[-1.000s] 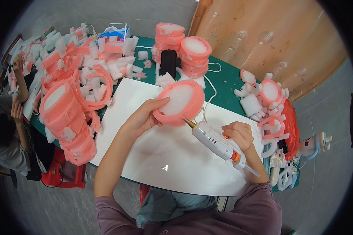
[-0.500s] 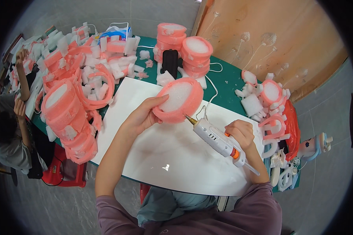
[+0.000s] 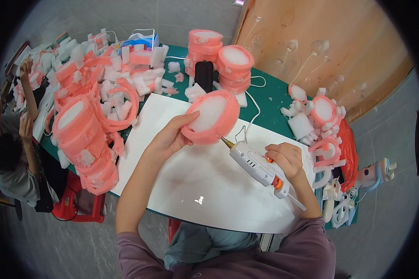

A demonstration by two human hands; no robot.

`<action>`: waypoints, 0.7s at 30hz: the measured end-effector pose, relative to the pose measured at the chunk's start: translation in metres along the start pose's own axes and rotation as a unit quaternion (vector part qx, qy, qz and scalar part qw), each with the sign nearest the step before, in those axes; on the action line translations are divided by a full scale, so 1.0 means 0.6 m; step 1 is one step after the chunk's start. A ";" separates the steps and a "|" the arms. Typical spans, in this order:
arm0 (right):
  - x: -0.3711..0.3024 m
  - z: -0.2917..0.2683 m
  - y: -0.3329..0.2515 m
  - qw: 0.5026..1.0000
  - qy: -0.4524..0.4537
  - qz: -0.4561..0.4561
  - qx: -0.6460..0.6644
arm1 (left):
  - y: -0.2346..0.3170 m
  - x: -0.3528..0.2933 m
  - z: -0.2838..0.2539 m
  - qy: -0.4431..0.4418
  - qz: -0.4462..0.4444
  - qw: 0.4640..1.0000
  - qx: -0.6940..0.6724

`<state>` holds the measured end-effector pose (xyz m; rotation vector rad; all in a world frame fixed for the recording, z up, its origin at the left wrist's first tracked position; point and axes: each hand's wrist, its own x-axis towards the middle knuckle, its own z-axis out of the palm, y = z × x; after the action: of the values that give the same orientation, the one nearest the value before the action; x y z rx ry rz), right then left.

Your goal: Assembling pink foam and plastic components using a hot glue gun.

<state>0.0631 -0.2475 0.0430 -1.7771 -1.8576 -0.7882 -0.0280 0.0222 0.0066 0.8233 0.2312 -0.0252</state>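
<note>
My left hand (image 3: 172,131) grips a round pink foam piece (image 3: 226,114) with a white foam centre, tilted above the white board. The thumb lies over its near left rim; the other fingers are partly hidden beneath it. My right hand (image 3: 286,159) is closed on a white hot glue gun (image 3: 253,163) with orange parts. Its brass-coloured nozzle (image 3: 226,142) points up and left, at the lower right edge of the foam piece. Whether the tip touches the foam I cannot tell. A clear glue stick (image 3: 297,202) juts from the gun's back end.
Pink foam rounds (image 3: 86,139) are stacked at left beside loose foam scraps. More stacked rounds (image 3: 235,56) and a black object (image 3: 204,74) stand behind the white board (image 3: 172,195). Foam pieces (image 3: 323,109) and a red bag (image 3: 349,153) lie right. Another person's hand (image 3: 26,128) shows far left.
The view has shifted slightly. Both hands keep their holds, and the nozzle stays at the foam piece's lower edge, with little visible movement.
</note>
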 end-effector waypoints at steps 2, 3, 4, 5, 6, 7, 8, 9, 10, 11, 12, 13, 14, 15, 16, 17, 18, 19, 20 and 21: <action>0.002 -0.001 -0.001 1.000 -0.007 -0.001 -0.004 | 0.000 0.000 0.000 0.004 -0.001 1.000 0.009; 0.002 -0.002 -0.001 1.000 -0.008 0.002 -0.006 | 0.000 0.001 0.001 0.008 -0.001 1.000 0.017; 0.002 -0.003 -0.001 1.000 -0.010 0.006 -0.009 | 0.002 0.000 0.001 0.007 -0.001 1.000 0.017; 0.002 -0.002 -0.001 1.000 -0.010 0.007 -0.010 | 0.004 -0.001 -0.001 0.000 0.008 1.000 0.022; 0.002 -0.001 -0.001 1.000 -0.008 0.004 -0.011 | 0.007 -0.002 -0.002 -0.006 0.018 0.999 0.027; 0.001 -0.001 0.000 1.000 -0.006 0.002 -0.012 | 0.007 -0.001 -0.003 -0.008 0.017 0.999 0.028; -0.001 0.002 0.002 1.000 -0.005 0.003 -0.013 | 0.006 -0.002 -0.005 -0.006 0.019 0.999 0.033; -0.005 0.005 0.004 1.000 0.003 -0.009 -0.021 | 0.005 -0.002 -0.005 -0.004 0.021 0.999 0.039; -0.006 0.006 0.006 0.999 0.010 -0.020 -0.028 | 0.005 -0.001 -0.005 -0.005 0.020 0.999 0.040; -0.006 0.006 0.007 0.999 0.011 -0.019 -0.029 | 0.004 0.000 -0.004 -0.002 0.016 0.999 0.039; -0.006 0.005 0.008 0.998 0.010 -0.037 -0.058 | 0.004 0.000 -0.004 0.000 0.011 0.999 0.039; -0.006 0.005 0.009 0.995 0.009 -0.055 -0.086 | 0.003 0.001 -0.004 0.000 0.010 0.999 0.040; -0.005 0.005 0.009 0.995 0.010 -0.055 -0.087 | 0.003 0.000 -0.002 0.002 0.015 0.999 0.040; -0.005 0.005 0.010 0.992 0.012 -0.064 -0.104 | 0.003 0.000 -0.001 0.004 0.019 0.999 0.039; -0.005 0.004 0.011 0.990 0.015 -0.074 -0.121 | 0.003 0.000 0.000 0.003 0.019 0.999 0.040; -0.005 0.003 0.010 0.990 0.015 -0.074 -0.122 | 0.003 0.000 -0.002 0.007 0.019 0.999 0.038; -0.003 0.002 0.010 0.986 0.007 -0.086 -0.142 | 0.002 0.001 -0.004 0.011 0.020 0.999 0.036; -0.003 0.001 0.010 0.982 -0.001 -0.097 -0.162 | 0.001 0.002 -0.005 0.011 0.020 0.999 0.037; -0.001 0.002 0.010 0.982 0.001 -0.097 -0.162 | 0.001 0.003 -0.007 0.009 0.020 0.999 0.035; 0.000 0.003 0.010 0.979 -0.001 -0.100 -0.176 | 0.002 0.003 -0.008 0.007 0.020 0.999 0.034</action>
<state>0.0690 -0.2465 0.0422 -1.8086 -2.0179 -1.2578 -0.0272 0.0266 0.0039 0.8965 0.2279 0.0113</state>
